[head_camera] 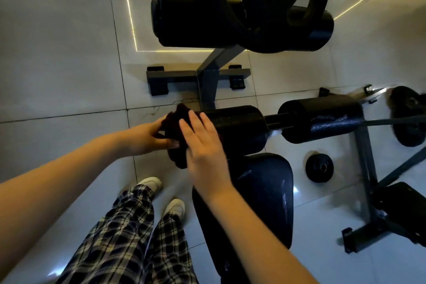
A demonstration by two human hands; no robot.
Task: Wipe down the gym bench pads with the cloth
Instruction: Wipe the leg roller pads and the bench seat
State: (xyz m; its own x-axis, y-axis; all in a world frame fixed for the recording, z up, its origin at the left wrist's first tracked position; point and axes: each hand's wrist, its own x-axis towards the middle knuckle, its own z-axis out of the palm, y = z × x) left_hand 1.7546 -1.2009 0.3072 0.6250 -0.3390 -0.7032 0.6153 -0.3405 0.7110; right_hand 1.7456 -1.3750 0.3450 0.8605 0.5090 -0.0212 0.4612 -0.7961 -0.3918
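Note:
A dark cloth [175,122] is bunched over the left end of a black foam roller pad [239,129] on the gym bench. My left hand [152,136] grips the cloth from the left side, thumb underneath. My right hand [202,145] lies flat on the cloth with straight fingers, pressing it against the roller. A second roller pad [322,117] sits to the right on the same bar. The black seat pad [260,193] lies just below the rollers. A larger roller pad [196,16] is farther ahead.
Weight plates [265,4] hang above the far roller. The grey steel bench frame [207,76] stands on a glossy tiled floor. A small plate [319,167] and another plate [408,115] lie at right. My legs and white shoes [161,193] stand left of the seat.

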